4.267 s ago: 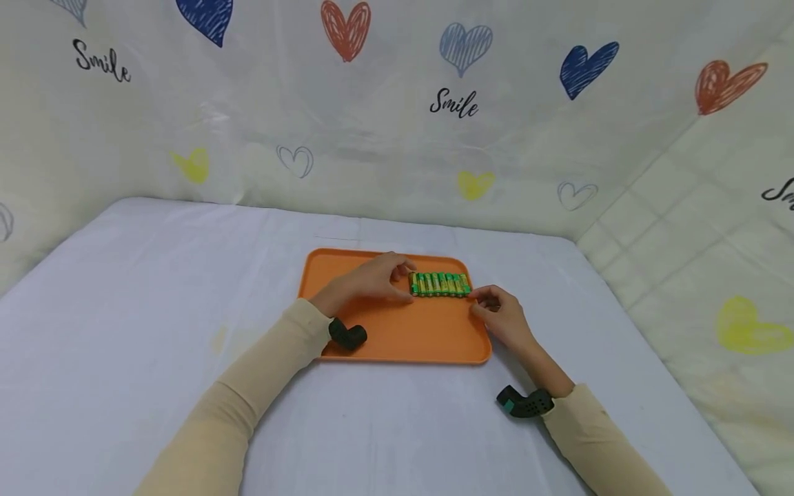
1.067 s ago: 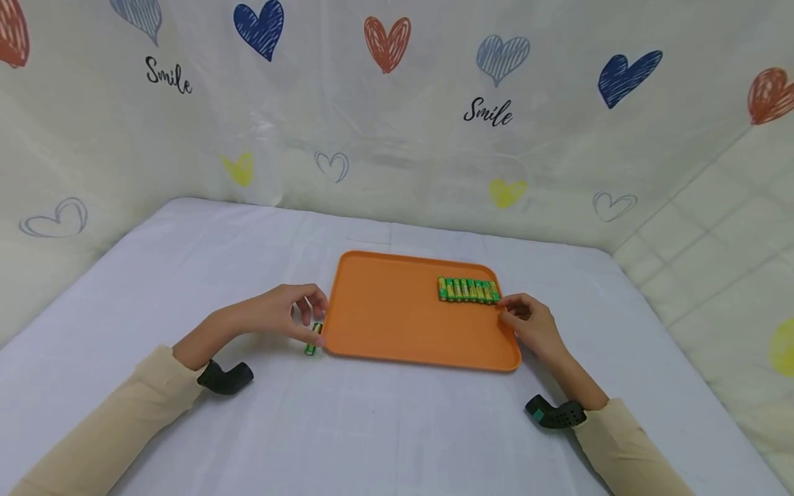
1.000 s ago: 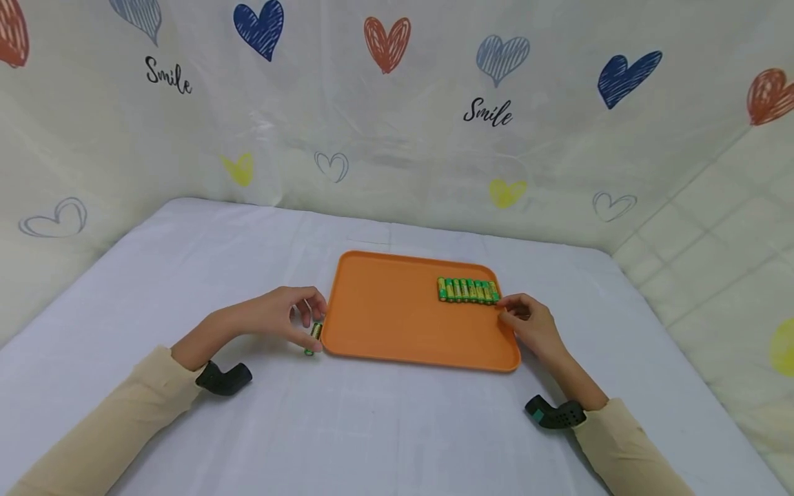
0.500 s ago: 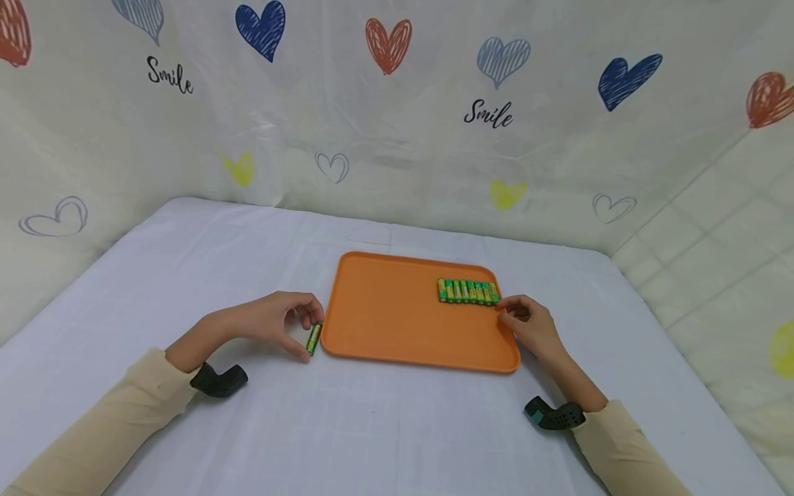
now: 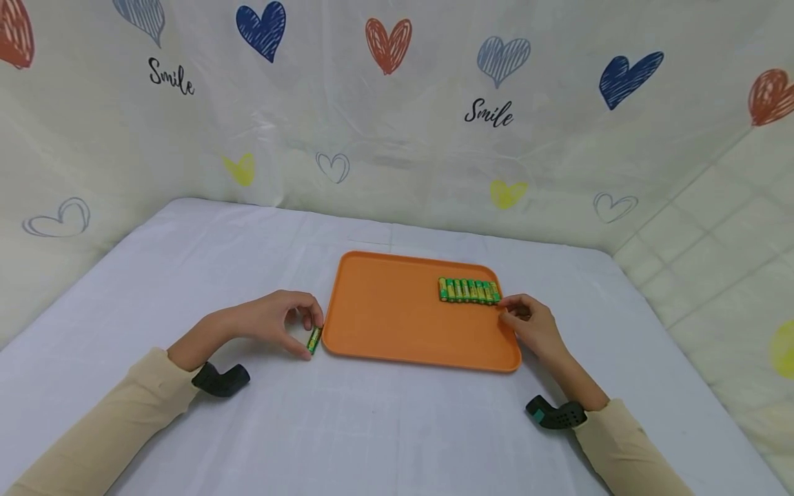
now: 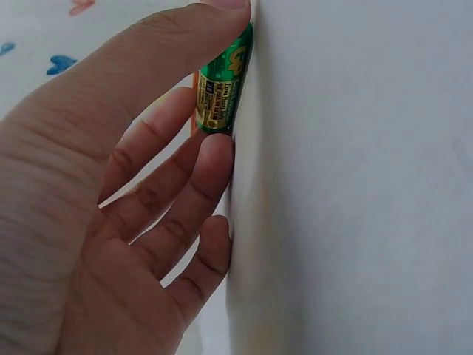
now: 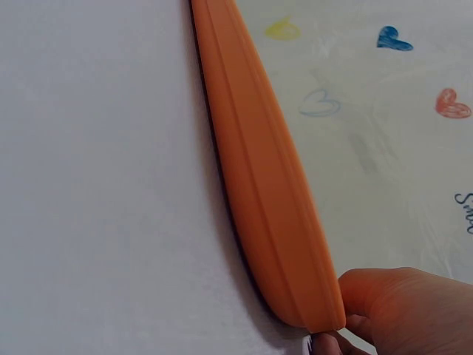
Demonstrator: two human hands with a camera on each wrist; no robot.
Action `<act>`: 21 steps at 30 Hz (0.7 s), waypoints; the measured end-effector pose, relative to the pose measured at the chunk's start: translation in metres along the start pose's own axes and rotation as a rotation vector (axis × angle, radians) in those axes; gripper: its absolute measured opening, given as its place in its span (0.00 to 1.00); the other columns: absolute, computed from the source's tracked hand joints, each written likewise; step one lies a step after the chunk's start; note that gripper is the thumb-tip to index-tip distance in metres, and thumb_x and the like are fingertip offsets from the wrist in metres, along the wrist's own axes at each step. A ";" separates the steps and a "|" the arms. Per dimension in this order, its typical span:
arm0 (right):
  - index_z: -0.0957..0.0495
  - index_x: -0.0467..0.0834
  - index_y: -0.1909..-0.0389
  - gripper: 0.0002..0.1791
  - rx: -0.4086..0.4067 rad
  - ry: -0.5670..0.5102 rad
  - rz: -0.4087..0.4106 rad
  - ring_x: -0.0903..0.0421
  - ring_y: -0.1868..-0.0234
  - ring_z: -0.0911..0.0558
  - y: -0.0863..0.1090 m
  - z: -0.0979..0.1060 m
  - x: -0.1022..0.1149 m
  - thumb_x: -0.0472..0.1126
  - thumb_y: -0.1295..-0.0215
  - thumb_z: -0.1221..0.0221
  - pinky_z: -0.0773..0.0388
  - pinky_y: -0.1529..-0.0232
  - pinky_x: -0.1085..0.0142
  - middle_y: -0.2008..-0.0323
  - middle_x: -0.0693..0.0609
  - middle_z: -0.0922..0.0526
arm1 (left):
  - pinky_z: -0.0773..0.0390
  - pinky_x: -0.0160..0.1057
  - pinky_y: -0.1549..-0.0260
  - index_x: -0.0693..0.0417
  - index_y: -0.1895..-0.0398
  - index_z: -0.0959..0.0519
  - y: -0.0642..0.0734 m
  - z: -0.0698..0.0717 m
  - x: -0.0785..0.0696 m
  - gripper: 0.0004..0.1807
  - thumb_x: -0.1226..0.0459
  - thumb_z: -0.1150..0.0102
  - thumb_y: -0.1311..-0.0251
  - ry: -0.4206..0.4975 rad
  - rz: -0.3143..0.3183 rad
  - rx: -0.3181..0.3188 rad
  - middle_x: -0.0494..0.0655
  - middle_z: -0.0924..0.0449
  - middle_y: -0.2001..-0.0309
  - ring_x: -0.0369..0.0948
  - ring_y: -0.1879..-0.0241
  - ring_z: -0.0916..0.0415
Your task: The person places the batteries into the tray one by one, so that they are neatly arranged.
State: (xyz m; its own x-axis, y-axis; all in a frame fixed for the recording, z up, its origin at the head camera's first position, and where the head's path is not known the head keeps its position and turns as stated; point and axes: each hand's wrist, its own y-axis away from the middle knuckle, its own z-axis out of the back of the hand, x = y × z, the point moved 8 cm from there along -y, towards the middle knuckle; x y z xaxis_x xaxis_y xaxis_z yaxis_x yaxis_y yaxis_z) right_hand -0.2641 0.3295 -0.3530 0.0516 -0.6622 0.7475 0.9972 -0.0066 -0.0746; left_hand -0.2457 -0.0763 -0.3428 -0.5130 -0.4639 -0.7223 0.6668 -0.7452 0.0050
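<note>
On the cloth beside the left edge of the orange tray (image 5: 403, 324) is a single green and gold battery (image 5: 314, 339). My left hand (image 5: 267, 320) pinches it lengthwise, thumb at the near end and fingers at the far end. In the left wrist view the thumb covers one end of the battery (image 6: 222, 89). A row of several matching batteries (image 5: 469, 291) lies side by side in the tray's far right corner. My right hand (image 5: 532, 322) holds the tray's right rim by the end of that row. The right wrist view shows its bent fingers at the rim (image 7: 295, 214).
A white cloth (image 5: 384, 427) covers the table. Behind it hangs a pale sheet (image 5: 409, 124) printed with hearts and lettering. Dark cameras (image 5: 221, 380) are strapped to both wrists, by the beige sleeves.
My left hand has left the battery row, gone left out of the tray, and taken the loose battery between thumb and fingers. My right hand stays at the tray's right rim.
</note>
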 end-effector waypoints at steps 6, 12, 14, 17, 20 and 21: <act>0.24 0.32 0.49 0.15 0.001 -0.003 -0.004 0.57 0.62 0.27 -0.001 0.001 -0.001 0.35 0.34 0.42 0.28 0.70 0.74 0.58 0.41 0.22 | 0.28 0.35 0.59 0.46 0.59 0.22 -0.001 -0.001 0.002 0.23 0.53 0.22 0.56 0.020 -0.024 0.002 0.38 0.22 0.64 0.37 0.62 0.24; 0.24 0.32 0.49 0.15 -0.004 -0.004 -0.001 0.58 0.62 0.27 -0.001 0.001 0.000 0.35 0.34 0.42 0.28 0.69 0.74 0.58 0.41 0.22 | 0.26 0.36 0.59 0.47 0.58 0.22 0.000 0.000 0.000 0.23 0.53 0.22 0.55 0.033 -0.057 -0.004 0.39 0.22 0.63 0.38 0.62 0.24; 0.24 0.32 0.49 0.15 -0.004 -0.005 0.003 0.58 0.62 0.27 -0.001 0.001 0.000 0.35 0.35 0.42 0.28 0.68 0.75 0.58 0.41 0.21 | 0.26 0.36 0.59 0.48 0.57 0.23 0.000 0.001 -0.001 0.24 0.54 0.22 0.55 0.035 -0.064 -0.007 0.39 0.22 0.62 0.39 0.62 0.23; 0.24 0.32 0.50 0.15 -0.003 -0.007 0.005 0.59 0.63 0.27 0.000 0.001 0.000 0.34 0.35 0.42 0.28 0.68 0.74 0.58 0.41 0.21 | 0.25 0.36 0.59 0.49 0.54 0.24 0.000 0.002 -0.002 0.25 0.55 0.23 0.54 0.041 -0.081 -0.010 0.40 0.22 0.61 0.39 0.61 0.23; 0.24 0.32 0.50 0.15 -0.003 -0.012 0.007 0.59 0.63 0.27 0.000 0.001 0.000 0.34 0.35 0.42 0.28 0.70 0.74 0.58 0.41 0.21 | 0.24 0.37 0.58 0.52 0.52 0.25 -0.001 0.004 -0.004 0.26 0.57 0.23 0.53 0.042 -0.123 -0.022 0.41 0.22 0.59 0.38 0.62 0.21; 0.24 0.32 0.50 0.15 -0.003 -0.012 0.007 0.59 0.63 0.27 0.000 0.001 0.001 0.34 0.35 0.42 0.28 0.69 0.74 0.58 0.41 0.22 | 0.24 0.37 0.58 0.52 0.52 0.25 -0.002 0.004 -0.005 0.26 0.57 0.23 0.53 0.039 -0.140 -0.026 0.41 0.22 0.58 0.38 0.62 0.21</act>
State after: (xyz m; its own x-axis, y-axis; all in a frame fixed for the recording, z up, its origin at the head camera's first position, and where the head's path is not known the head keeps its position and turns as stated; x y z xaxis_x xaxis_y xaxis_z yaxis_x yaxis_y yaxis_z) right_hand -0.2635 0.3300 -0.3518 0.0592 -0.6529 0.7551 0.9966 -0.0044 -0.0819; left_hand -0.2469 -0.0748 -0.3364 -0.5806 -0.3368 -0.7413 0.6045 -0.7882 -0.1153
